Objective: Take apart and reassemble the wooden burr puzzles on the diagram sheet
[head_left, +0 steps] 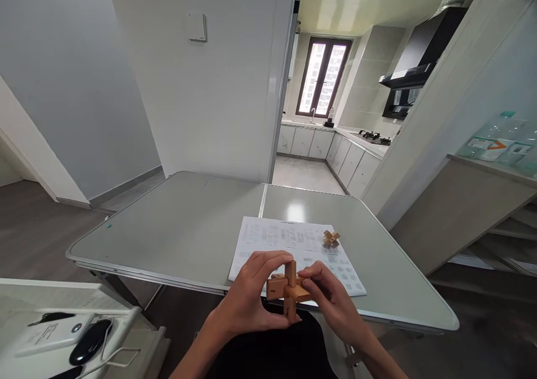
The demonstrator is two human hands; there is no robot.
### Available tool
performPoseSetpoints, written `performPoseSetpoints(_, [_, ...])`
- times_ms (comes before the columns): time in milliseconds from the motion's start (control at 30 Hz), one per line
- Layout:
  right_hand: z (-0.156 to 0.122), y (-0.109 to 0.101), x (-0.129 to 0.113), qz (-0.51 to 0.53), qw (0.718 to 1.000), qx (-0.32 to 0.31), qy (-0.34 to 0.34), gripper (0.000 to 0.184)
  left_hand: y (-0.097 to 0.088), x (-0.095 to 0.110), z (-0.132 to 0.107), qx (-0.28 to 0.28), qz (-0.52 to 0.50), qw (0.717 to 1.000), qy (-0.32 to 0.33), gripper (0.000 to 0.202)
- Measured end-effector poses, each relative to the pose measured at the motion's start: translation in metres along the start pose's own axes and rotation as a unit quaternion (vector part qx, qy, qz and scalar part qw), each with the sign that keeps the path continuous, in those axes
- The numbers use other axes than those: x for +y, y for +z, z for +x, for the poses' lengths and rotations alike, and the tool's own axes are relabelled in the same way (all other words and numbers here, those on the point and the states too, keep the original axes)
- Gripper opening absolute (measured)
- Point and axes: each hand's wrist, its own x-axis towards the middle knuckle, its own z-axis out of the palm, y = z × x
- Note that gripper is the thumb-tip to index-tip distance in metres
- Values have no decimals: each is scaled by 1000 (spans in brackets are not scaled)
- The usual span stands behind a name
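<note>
Between my two hands is a wooden burr puzzle [290, 290], made of interlocking notched sticks, held above the near edge of the table. My left hand [254, 289] grips it from top to bottom, with the fingers on the upper end and the thumb under the lower end. The fingers of my right hand [329, 296] pinch the right-hand side of the puzzle. A smaller wooden puzzle [331, 238] of crossed sticks sits on a printed instruction sheet [272, 233]. Part of the sheet is hidden behind my hands.
The grey folding table [176, 222] has a metal rim and a centre seam. At lower left, a white cabinet [134, 316] carries a white device [54, 334] and a black mouse-like object [90, 342]. Plastic bottles [499, 141] stand on a ledge at right.
</note>
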Motion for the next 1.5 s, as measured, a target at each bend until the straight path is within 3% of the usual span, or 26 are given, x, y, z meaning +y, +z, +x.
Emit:
performPoseSetpoints(133, [-1, 6, -4, 21, 1000, 10, 11, 25, -7, 5, 1, 7, 4, 1000, 3, 99])
performPoseSetpoints(267, [-7, 8, -14, 37, 999, -28, 8, 25, -11, 9, -4, 12, -6, 1000, -2, 103])
performPoseSetpoints(400, [-8, -1, -23, 32, 996, -73, 34, 23, -10, 16, -5, 11, -5, 1000, 4, 104])
performPoseSetpoints(500, [-5, -11, -28, -38, 996, -77, 39, 25, -11, 18, -1, 9, 20, 1000, 20, 101])
performPoseSetpoints(667, [-7, -15, -33, -241, 967, 29, -82, 23, -8, 13, 5, 38, 111, 993, 24, 91])
performPoseSetpoints(833, [-7, -7, -25, -333, 929, -4, -164, 17, -1, 10, 6, 23, 131, 991, 34, 87])
performPoseSetpoints(1000, [4, -6, -20, -324, 923, -15, -207, 14, -1, 6, 4, 0, 29, 999, -16, 97])
performPoseSetpoints(1200, [9, 2, -32, -263, 956, 14, -132, 15, -3, 2, 7, 7, -120, 988, -93, 90])
performPoseSetpoints(1333, [11, 7, -35, -251, 959, 29, -127, 17, -4, 4, 7, 28, -146, 980, -133, 90])
performPoseSetpoints(1500, [10, 7, -33, -244, 960, 24, -138, 15, -6, 7, 5, 36, -131, 981, -138, 90])
